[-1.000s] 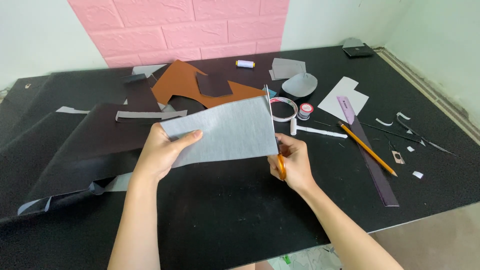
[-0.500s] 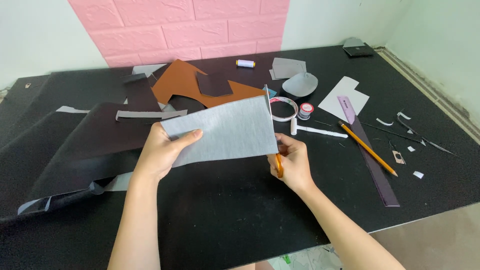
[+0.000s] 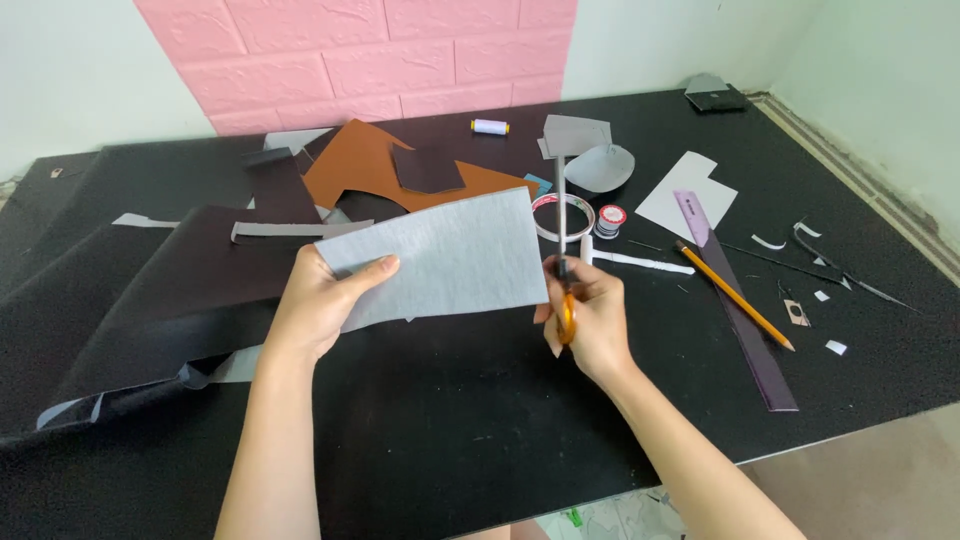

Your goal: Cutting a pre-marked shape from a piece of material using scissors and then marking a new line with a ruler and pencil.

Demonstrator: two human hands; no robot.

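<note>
Gripping the grey sheet (image 3: pixel 440 258) by its left edge, the left hand (image 3: pixel 322 305) holds it above the bench (image 3: pixel 450 420). The right hand (image 3: pixel 585 315), closed on the scissors (image 3: pixel 563 250), has now raised their blades upright beside the sheet's right edge; earlier they were hidden.

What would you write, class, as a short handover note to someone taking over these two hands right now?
Left hand: holds the grey sheet by its left edge, up above the black table.
Right hand: grips orange-handled scissors, blades pointing up at the sheet's right edge.
Nearby: pencil, purple ruler, tape roll, brown cut piece, dark sheets at left.
Done: no cut visible in the grey sheet.
Left: any cutting of it.
</note>
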